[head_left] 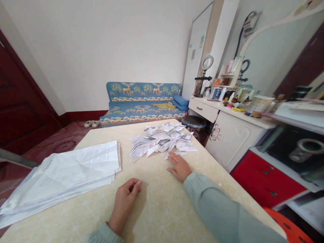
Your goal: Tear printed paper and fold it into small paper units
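My right hand (179, 167) lies flat on the beige table (157, 202), fingers stretched out, its fingertips touching the near edge of a heap of folded white paper pieces (162, 140). My left hand (125, 202) rests on the table nearer to me, fingers curled loosely inward, and nothing shows in it. A stack of flat printed white sheets (63, 175) lies to the left of my left hand, reaching the table's left edge.
A blue patterned sofa (144, 101) stands against the far wall. A white dressing table (227, 125) with bottles and a ring light (206, 64) is at the right, a round stool (193, 122) before it. Red drawers (263, 182) stand at the right.
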A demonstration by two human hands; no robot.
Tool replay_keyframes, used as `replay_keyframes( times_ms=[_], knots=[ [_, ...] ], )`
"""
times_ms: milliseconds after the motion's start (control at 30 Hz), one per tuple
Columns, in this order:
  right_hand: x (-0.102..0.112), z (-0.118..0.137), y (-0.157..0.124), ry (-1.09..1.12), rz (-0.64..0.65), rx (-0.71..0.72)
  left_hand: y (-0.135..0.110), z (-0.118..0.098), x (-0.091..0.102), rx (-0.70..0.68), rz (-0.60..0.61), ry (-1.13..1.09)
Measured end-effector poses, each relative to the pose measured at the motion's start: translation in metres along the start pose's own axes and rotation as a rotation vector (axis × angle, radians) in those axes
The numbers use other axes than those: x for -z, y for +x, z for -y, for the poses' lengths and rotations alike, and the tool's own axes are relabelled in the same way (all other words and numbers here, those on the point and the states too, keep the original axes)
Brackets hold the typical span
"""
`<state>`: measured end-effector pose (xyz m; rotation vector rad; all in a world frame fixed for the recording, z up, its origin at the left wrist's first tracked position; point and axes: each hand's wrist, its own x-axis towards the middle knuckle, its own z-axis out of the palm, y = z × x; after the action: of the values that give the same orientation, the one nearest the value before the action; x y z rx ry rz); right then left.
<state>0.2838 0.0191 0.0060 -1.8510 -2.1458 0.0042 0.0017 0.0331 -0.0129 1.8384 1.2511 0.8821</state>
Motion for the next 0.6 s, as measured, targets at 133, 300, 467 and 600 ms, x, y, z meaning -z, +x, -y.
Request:
replay_keyframes(
  times_ms=[133,300,467,600],
  knots=[
    [0.002,0.002,-0.010,-0.007,-0.137,-0.136,0.000,0.001,0.000,-0.009,0.001,0.018],
    [0.000,-0.003,0.001,0.059,-0.143,-0.213,0.001,-0.001,0.002,0.006,0.012,0.020],
    [0.001,0.024,-0.034,0.097,-0.119,-0.191,0.000,-0.002,0.003,-0.009,0.019,0.009],
    [-0.015,0.066,-0.107,0.161,-0.030,0.019,0.000,-0.005,0.002,-0.016,0.012,0.042]
  ],
)
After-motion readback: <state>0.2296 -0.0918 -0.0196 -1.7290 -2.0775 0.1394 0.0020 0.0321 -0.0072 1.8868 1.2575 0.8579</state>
